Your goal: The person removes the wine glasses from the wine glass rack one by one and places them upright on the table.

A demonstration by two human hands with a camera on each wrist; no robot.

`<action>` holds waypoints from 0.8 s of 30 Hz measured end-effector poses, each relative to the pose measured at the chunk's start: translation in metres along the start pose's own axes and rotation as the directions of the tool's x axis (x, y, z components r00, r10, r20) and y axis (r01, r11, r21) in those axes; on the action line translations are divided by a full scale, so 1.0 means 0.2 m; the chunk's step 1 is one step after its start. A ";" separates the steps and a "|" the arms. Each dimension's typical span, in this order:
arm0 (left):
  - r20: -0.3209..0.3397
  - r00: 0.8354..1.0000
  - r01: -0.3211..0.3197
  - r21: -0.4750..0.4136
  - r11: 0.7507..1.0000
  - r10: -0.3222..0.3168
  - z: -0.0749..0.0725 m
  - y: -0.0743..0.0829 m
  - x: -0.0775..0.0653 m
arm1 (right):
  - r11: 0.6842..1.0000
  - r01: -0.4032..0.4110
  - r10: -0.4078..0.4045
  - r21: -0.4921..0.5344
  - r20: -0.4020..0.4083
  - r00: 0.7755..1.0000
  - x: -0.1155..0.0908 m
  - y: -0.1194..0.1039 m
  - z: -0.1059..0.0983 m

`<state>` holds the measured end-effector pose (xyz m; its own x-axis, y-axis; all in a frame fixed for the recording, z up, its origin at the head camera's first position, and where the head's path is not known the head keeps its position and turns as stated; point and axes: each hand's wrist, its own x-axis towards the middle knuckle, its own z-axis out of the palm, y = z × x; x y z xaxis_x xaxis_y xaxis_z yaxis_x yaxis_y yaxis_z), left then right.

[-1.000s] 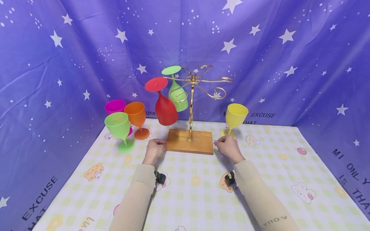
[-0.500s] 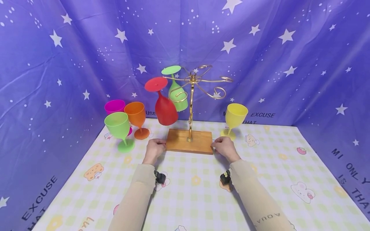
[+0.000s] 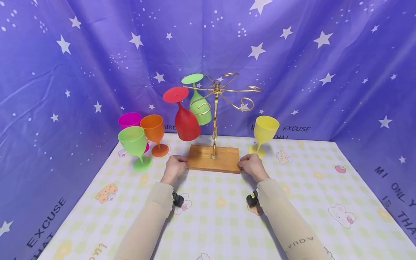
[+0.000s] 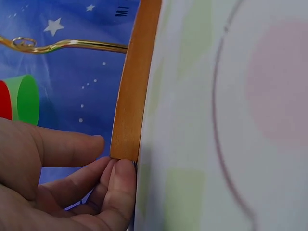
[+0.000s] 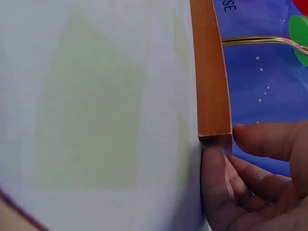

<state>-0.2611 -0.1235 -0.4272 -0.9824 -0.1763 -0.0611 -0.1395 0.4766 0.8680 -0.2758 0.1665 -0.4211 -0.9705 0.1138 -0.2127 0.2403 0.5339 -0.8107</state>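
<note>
A gold wire wine glass rack point(image 3: 214, 122) rises from a rectangular wooden base point(image 3: 201, 159) mid-table. My left hand point(image 3: 175, 168) holds the base's left end; in the left wrist view its curled fingertips point(image 4: 122, 175) press the end face, with the thumb beside the top edge. At the opposite end my right hand point(image 3: 254, 167) grips the base, thumb point(image 5: 252, 137) at the top edge and fingers against the end. A red goblet point(image 3: 186, 124) and a green goblet point(image 3: 203, 108) hang upside down from the rack's left arms. Its other curled arms carry nothing.
Upright at the left stand a light green goblet point(image 3: 132, 142), an orange goblet point(image 3: 154, 130) and a partly hidden magenta goblet point(image 3: 128, 118). A yellow goblet point(image 3: 264, 130) stands just behind my right hand. A starry blue curtain point(image 3: 292, 65) encloses the checked tablecloth point(image 3: 214, 224).
My right hand has moved slightly left, up against the base's right end. My left hand stays at the left end. Rack and goblets look the same apart from a slight view shift.
</note>
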 end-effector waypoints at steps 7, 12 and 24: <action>0.037 0.999 -0.041 0.085 0.995 0.038 -0.03 0.00 -0.02 | 1.000 0.019 -0.019 -0.003 0.005 1.000 0.01 0.00 0.01; 0.030 0.996 -0.085 0.109 0.990 0.082 -0.07 0.02 -0.04 | 1.000 0.020 -0.020 -0.002 0.004 1.000 0.00 -0.01 0.01; -0.026 0.957 -0.283 0.162 0.945 0.291 -0.23 0.15 -0.11 | 1.000 0.003 -0.003 0.005 0.015 1.000 0.00 0.00 0.01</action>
<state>-0.2380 -0.1449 -0.3779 -0.9770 -0.0527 0.2067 0.1259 0.6398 0.7582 -0.2766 0.1643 -0.4217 -0.9708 0.0997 -0.2183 0.2375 0.5300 -0.8141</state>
